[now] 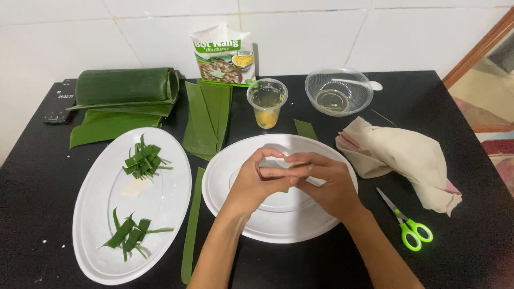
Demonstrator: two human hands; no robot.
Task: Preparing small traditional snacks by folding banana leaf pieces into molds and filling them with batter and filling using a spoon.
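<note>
Meeting fingertip to fingertip, both hands (292, 182) hover above the round white plate (235, 208).

A soft, upright pouch (225, 54) stands at the table's far edge against the white tiled wall. It is white with a green band and a food picture. It sits just behind the stacked leaf strips (208, 115).

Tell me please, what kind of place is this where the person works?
Probably a home kitchen or a food-preparing corner: a black table against a white tiled wall, with rolled banana leaves, a flour bag and white plates carrying folded leaf pieces. Both hands work over the round plate.
</note>
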